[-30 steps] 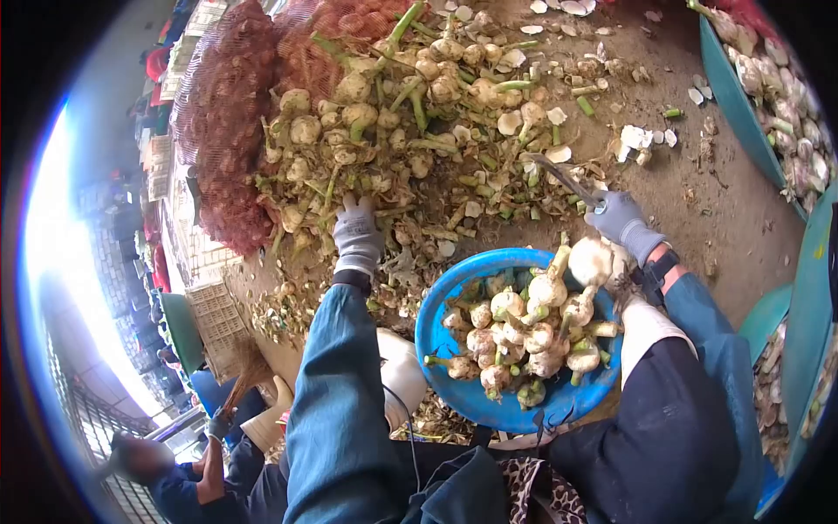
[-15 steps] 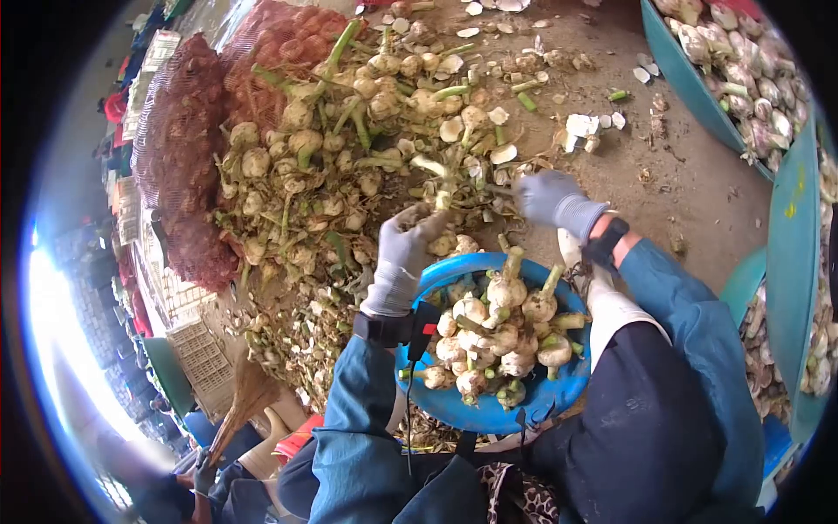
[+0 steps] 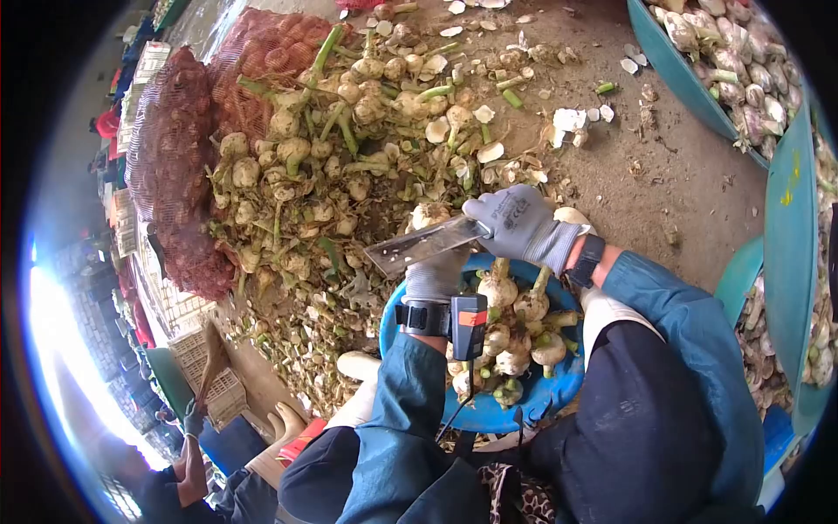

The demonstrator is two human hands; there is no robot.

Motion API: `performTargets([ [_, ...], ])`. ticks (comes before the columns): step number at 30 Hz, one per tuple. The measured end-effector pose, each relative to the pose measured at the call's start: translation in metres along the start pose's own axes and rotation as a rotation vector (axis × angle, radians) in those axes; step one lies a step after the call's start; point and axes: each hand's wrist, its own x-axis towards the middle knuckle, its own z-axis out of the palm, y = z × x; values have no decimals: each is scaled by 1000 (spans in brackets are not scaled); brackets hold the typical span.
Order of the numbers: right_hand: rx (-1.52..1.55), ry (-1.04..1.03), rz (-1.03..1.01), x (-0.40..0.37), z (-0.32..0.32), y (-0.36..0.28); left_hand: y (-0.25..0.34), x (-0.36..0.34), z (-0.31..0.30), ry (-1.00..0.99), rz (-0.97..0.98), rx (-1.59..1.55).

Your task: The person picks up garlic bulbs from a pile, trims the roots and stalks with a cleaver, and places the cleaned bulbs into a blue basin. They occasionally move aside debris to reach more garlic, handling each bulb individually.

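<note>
My right hand [image 3: 519, 225], in a grey glove, is closed on the handle of a wide-bladed knife [image 3: 419, 248]. Its flat blade points left and crosses over my left hand [image 3: 438, 271], which is gloved too. A garlic bulb [image 3: 429, 215] shows just past the blade, at the end of my left hand; the blade covers most of those fingers. Below both hands stands a blue basin [image 3: 449, 419], holding several garlic bulbs [image 3: 515, 354] with short cut stems. Beyond them lies a large heap of garlic [image 3: 297, 166] with stems still on.
Red mesh sacks [image 3: 170, 175] stand behind the heap at left. Peelings and stem scraps [image 3: 572, 122] litter the floor. Green tubs [image 3: 790, 253] with garlic are at right. Another person [image 3: 179, 472] sits at lower left, near pale crates [image 3: 205, 358].
My right hand has moved left and turned, bringing the blade over my left hand. My left hand has shifted right, over the basin. The long stem seen at my left hand no longer shows.
</note>
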Motion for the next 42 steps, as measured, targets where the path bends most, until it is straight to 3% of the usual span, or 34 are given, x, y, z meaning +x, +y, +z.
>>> performTargets([
  [3, 7, -112, 70, 2, 0, 4, -3, 5, 20, 315, 96, 122],
  [4, -9, 40, 51, -1, 11, 8, 10, 0, 21, 400, 205, 191],
  [5, -5, 40, 44, -2, 16, 15, 20, -2, 21, 406, 202, 196],
  [7, -2, -125, 229, 0, 21, 37, 42, -5, 16, 418, 113, -103],
  [9, -57, -73, 560, -13, 39, 76, 112, -20, 1, 397, -45, -389],
  [11, 34, -39, 700, -26, 39, 82, 111, -32, -24, -112, 267, -378],
  [12, 84, -46, 692, -32, 38, 82, 121, -34, -40, -93, 271, -362],
  [14, 145, -83, 686, -32, 33, 81, 146, -38, -70, -484, 123, 27],
  [15, 152, -86, 682, -33, 33, 79, 103, -33, -88, -126, 112, 168],
  [16, 178, -94, 693, -34, 32, 78, 108, -18, -120, 121, -111, 153],
  [17, 202, -96, 704, -32, 30, 77, 66, 0, -159, 446, 99, 550],
  [18, 189, -91, 712, -30, 30, 77, 91, 11, -174, 674, -607, 1001],
  [19, 186, -81, 707, -27, 29, 74, 45, 21, -209, 769, -664, 1090],
  [20, 202, -125, 718, -23, 28, 72, 42, 26, -220, 655, -820, 1012],
  [23, 240, -178, 731, -19, 27, 73, 38, 28, -219, 565, -692, 1033],
  [25, 255, -137, 702, -16, 28, 78, 54, 20, -183, 649, -682, 452],
  [26, 280, -152, 747, -12, 27, 76, 38, 17, -172, 603, -463, -13],
  [27, 277, -151, 753, -6, 25, 72, 21, 12, -156, 496, -423, -165],
  [28, 351, -171, 745, 0, 21, 66, 32, 7, -127, 526, -323, -179],
  [29, 424, -192, 735, 6, 18, 59, 33, 5, -104, 552, -194, -57],
  [31, 454, -253, 719, 16, 15, 45, 32, 4, -77, 409, -69, -42],
  [33, 492, -304, 700, 17, 11, 42, 35, 11, -76, 460, 174, 261],
  [35, 497, -246, 697, 11, 9, 38, 65, 21, -109, 439, 107, 755],
  [36, 444, -239, 718, 8, 18, 46, 67, 30, -126, 435, 182, 972],
  [38, 473, -245, 768, 1, 23, 55, 67, 47, -154, 241, -127, 1302],
  [39, 501, -250, 816, -4, 27, 60, 58, 57, -172, 147, -222, 1319],
  [40, 459, -191, 772, -8, 39, 70, 44, 60, -186, 228, -129, 1544],
  [42, 531, -186, 798, -10, 28, 65, 41, 74, -195, 82, -237, 1603],
])
